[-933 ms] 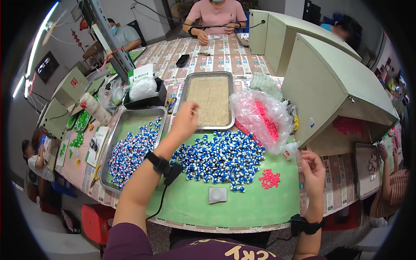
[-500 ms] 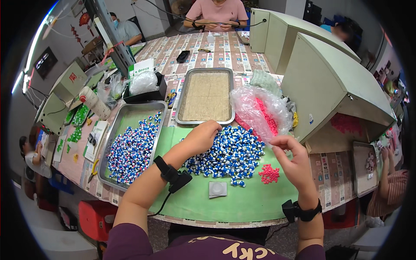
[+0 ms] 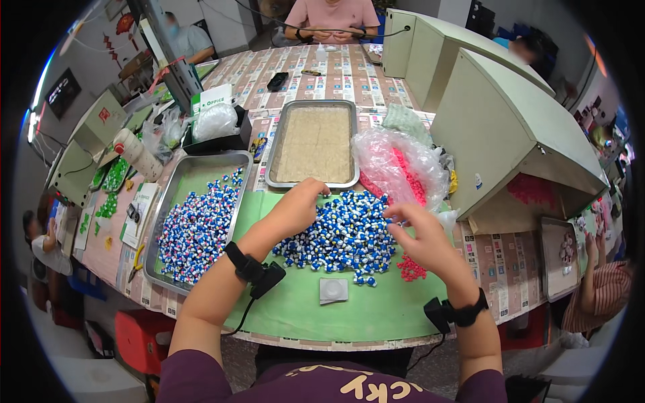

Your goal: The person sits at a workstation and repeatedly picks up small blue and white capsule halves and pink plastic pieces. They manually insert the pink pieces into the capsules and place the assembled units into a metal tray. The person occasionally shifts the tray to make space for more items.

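Note:
A heap of small blue-and-white pieces (image 3: 339,235) lies spread on a green mat (image 3: 289,316). My left hand (image 3: 297,207) is at the heap's far left edge, its fingers curled together; whatever is between them is hidden. Over the heap's right edge is my right hand (image 3: 424,236), thumb and fingers apart, with nothing visible in it. Just below that hand sits a little pile of small pink pieces (image 3: 410,269). A small whitish square block with a round mark (image 3: 333,291) rests on the mat in front of the heap.
A metal tray (image 3: 149,258) at left holds many blue-and-white pieces. Beyond the heap is a lined metal tray (image 3: 272,158). A plastic bag (image 3: 386,151) with pink pieces lies right of it, beside a grey box-like hood (image 3: 497,141). Pliers (image 3: 137,260) lie at far left.
My right hand has moved left and slightly down, from beside the plastic bag to the heap's right edge. My left hand has shifted slightly left. The whole view has moved a little.

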Tool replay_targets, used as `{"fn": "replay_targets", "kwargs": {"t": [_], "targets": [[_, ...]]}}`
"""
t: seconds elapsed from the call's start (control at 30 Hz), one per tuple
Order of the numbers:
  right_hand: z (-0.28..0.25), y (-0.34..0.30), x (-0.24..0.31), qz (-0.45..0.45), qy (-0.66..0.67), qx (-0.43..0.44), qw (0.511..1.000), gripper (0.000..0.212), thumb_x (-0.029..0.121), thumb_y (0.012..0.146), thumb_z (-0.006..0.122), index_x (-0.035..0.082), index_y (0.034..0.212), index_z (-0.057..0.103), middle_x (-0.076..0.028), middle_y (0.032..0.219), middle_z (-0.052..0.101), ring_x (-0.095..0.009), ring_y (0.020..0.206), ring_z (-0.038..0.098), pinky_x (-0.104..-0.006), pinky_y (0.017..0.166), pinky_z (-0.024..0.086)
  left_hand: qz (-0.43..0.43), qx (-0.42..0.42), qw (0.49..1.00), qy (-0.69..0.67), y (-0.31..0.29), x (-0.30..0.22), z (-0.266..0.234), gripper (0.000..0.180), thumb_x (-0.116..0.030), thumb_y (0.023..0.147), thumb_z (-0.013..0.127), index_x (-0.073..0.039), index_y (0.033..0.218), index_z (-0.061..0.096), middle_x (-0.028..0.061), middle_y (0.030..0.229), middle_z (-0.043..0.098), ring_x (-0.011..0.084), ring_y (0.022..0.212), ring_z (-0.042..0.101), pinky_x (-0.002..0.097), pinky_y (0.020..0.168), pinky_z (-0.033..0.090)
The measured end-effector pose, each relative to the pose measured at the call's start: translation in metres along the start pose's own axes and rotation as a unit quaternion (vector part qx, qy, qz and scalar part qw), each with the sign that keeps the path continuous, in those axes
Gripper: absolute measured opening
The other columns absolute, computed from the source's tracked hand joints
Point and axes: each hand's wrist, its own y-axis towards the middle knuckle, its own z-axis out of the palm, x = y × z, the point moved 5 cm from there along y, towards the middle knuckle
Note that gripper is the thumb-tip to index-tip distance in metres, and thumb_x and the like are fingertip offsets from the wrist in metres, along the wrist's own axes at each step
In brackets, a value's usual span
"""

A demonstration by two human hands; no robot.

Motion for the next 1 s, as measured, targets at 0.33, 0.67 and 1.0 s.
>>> {"fn": "replay_targets", "kwargs": {"t": [0.33,0.67,1.0], "targets": [[0.036,0.041,-0.046,-0.062,-0.085,-0.063,0.992,0.03,0.001,0.083,0.055,-0.002,0.113,0.055,-0.023,0.115,0.056,-0.04,0.11,0.053,-0.0442,0.094,0.043,-0.018,0.032,0.999,-0.019,0.0,-0.007,0.014,0.021,0.003,0.085,0.046,-0.001,0.103,0.058,0.0187,0.102,0.058,0.035,0.098,0.057,0.0394,0.087,0.045],[0.035,0.033,-0.043,-0.07,-0.065,-0.032,0.995,0.027,0.002,0.084,0.055,-0.002,0.11,0.059,-0.021,0.108,0.061,-0.036,0.105,0.057,-0.0404,0.094,0.044,0.001,-0.031,0.998,-0.055,-0.015,-0.015,-0.004,0.023,0.0,0.084,0.049,0.002,0.105,0.059,0.0223,0.106,0.059,0.0378,0.103,0.055,0.0417,0.092,0.044],[0.032,0.024,-0.003,-0.117,-0.013,0.025,0.993,0.022,-0.002,0.083,0.053,-0.002,0.104,0.061,-0.02,0.112,0.059,-0.036,0.106,0.058,-0.0402,0.094,0.045,-0.166,-0.086,0.978,0.098,-0.132,0.004,-0.03,0.051,0.01,0.076,0.049,-0.005,0.125,0.049,0.022,0.132,0.046,0.0414,0.122,0.045,0.0454,0.101,0.04]]}}
